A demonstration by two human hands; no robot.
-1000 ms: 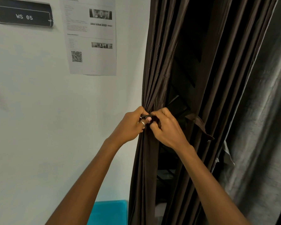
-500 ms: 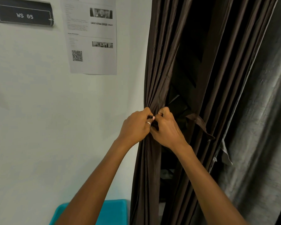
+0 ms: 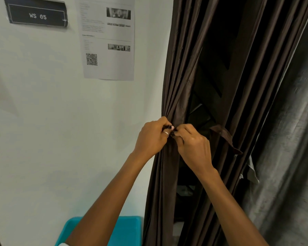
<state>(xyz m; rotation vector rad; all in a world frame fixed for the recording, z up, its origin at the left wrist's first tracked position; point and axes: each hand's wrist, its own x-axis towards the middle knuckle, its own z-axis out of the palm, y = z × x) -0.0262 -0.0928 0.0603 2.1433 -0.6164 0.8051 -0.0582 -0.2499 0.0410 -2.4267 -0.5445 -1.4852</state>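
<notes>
Barely moved: left hand (image 3: 153, 137) and right hand (image 3: 192, 146) stay together at the brown curtain (image 3: 181, 68). Both pinch its tieback (image 3: 223, 136), fingers curled.

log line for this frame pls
left hand: pinches curtain tie | right hand: pinches curtain tie | brown curtain: bunched beside wall

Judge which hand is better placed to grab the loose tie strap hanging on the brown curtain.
Right, probably. The right hand pinches the curtain beside the tie strap, which hangs just to its right; the left hand pinches the far side, nearer the wall.
</notes>
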